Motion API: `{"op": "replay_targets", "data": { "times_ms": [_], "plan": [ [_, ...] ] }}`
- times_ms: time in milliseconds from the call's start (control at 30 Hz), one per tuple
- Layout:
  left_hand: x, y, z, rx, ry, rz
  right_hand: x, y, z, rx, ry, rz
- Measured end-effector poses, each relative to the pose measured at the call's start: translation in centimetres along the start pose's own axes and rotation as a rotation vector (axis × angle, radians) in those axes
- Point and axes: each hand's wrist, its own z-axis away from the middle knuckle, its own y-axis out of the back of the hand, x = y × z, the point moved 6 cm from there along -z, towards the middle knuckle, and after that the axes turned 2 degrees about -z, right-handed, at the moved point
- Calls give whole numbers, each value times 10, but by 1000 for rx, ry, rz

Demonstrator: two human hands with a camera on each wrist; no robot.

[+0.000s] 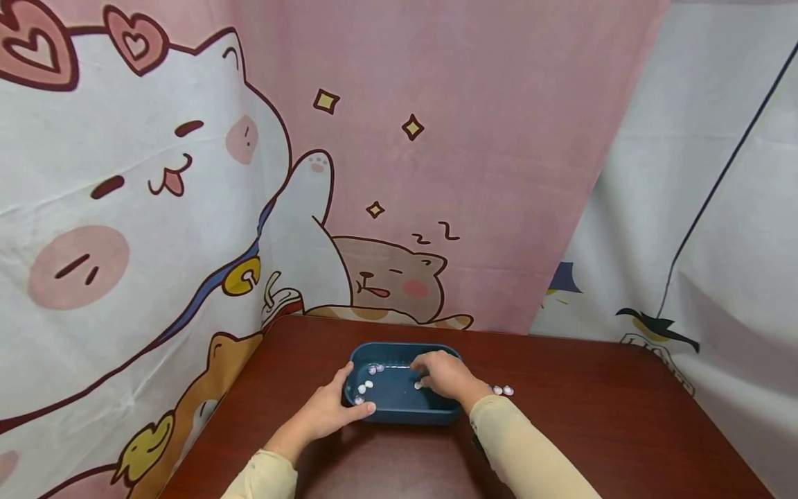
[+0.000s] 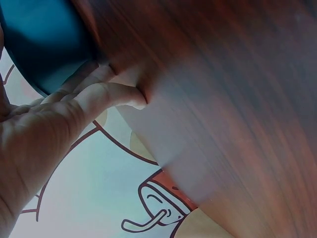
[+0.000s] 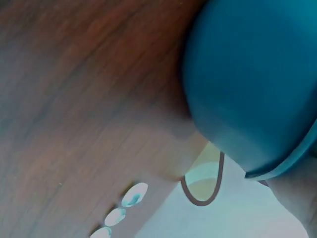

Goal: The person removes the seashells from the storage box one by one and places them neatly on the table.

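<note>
A dark blue rectangular dish (image 1: 399, 416) with rounded corners sits on the table. At its left front corner my left hand (image 1: 327, 409) grips the wall, thumb along the front rim and fingers on the outer side. In the left wrist view, fingers (image 2: 106, 94) lie against the dish's outside. My right hand (image 1: 445, 374) reaches over the right side into the dish, a gap showing between thumb and forefinger. A small white piece (image 1: 418, 385) lies just below its thumb tip. Several small round white and pale purple pieces (image 1: 370, 384) lie in the dish's left part.
Just right of the dish, a short row of similar small pieces (image 1: 508, 391) lies on the reddish-brown table (image 1: 580, 402), partly behind the right forearm. Cartoon-printed cloth (image 1: 499, 173) hangs along the table's far and left edges.
</note>
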Motion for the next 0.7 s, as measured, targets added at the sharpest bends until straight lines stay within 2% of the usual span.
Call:
{"op": "replay_targets", "data": {
  "times_ms": [167,433,700],
  "plan": [
    [0,1,1,-2,3,3,2,-6,-1,-34,-8,44],
    [2,2,1,0,-13,14,2,-15,-6,4,-27,75],
    [-1,0,-1,-5,-17,12,2,-14,-6,51,-26,69]
  ]
}}
